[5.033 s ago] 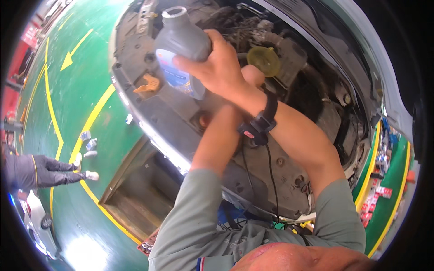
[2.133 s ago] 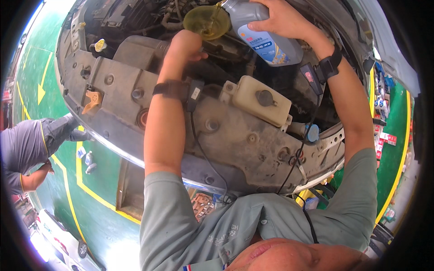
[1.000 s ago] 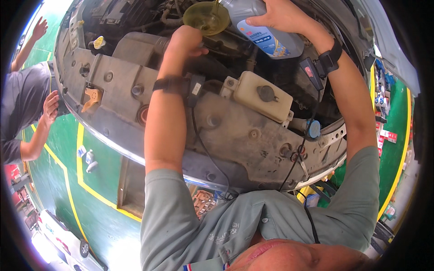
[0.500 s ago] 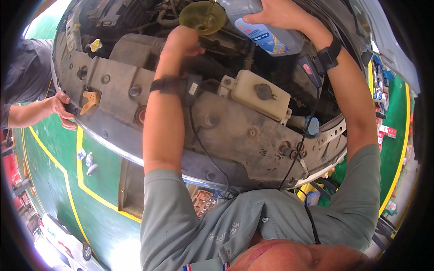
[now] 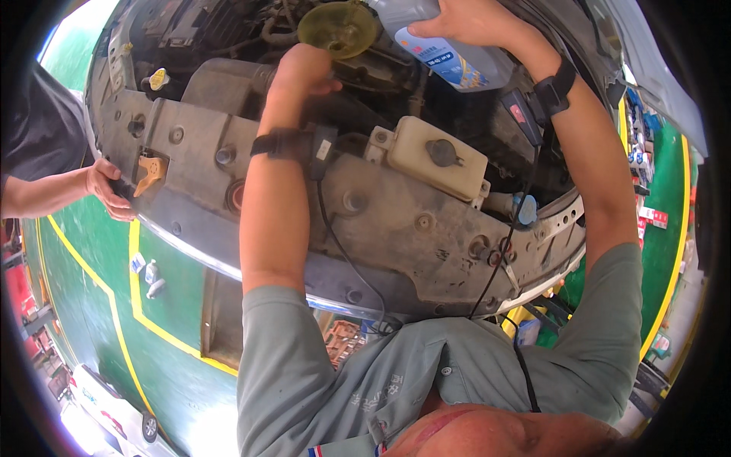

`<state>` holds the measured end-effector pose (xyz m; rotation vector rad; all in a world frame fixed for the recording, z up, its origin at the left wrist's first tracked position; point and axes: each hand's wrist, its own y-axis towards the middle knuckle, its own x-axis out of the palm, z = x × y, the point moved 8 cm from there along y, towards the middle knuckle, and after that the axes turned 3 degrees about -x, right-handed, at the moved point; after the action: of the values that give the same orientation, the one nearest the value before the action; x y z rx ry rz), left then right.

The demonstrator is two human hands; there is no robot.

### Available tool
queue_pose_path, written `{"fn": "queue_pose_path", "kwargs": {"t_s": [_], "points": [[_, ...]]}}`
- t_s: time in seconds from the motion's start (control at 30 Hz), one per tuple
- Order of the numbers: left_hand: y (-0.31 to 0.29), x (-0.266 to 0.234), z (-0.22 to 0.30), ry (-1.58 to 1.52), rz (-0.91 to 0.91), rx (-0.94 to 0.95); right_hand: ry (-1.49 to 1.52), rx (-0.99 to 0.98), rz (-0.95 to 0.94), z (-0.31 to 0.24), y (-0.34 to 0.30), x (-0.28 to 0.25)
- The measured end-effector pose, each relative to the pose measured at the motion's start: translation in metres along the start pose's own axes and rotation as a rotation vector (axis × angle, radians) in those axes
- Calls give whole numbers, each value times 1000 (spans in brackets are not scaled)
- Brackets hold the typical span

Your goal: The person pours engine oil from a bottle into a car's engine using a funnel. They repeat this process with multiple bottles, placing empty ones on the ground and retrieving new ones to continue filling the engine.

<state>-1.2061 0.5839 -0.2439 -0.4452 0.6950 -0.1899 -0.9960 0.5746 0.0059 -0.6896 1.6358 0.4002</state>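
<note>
At 1 o'clock, the right hand (image 5: 478,23) has its fingers wrapped round a tilted grey bottle (image 5: 453,61), neck end beside the yellow funnel (image 5: 329,32) at 12 o'clock. The left hand (image 5: 303,72) curls by the funnel's 7 o'clock side (whether its fingers grip anything, I cannot tell).

Since 5 s ago: bottle (image 5: 457,57) in right hand (image 5: 476,23) went from upright, left of funnel (image 5: 337,30), to tipped, right of it. Forearms (image 5: 276,213) uncrossed. Co-worker's hand (image 5: 109,189) now at car's front edge (image 5: 194,245); 2 s ago, clear of it.
</note>
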Motion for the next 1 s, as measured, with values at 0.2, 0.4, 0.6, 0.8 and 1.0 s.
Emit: {"fn": "queue_pose_path", "kwargs": {"t_s": [0.2,0.4,0.6,0.8,1.0], "points": [[-12,-7,5,-31,43,5,-15,33,2,-9,-2,-8],[-39,-11,20,-160,-40,-130,-13,-53,36,-9,-1,-10],[-39,-8,19,-237,-76,-150,-14,8,-6,-5,-1,-9],[-61,-16,29,-308,-1,-123,-64,-75,11,-6,6,-2],[-67,-16,41,-364,-5,-159,-102,1,-27,1,3,-5]]}}
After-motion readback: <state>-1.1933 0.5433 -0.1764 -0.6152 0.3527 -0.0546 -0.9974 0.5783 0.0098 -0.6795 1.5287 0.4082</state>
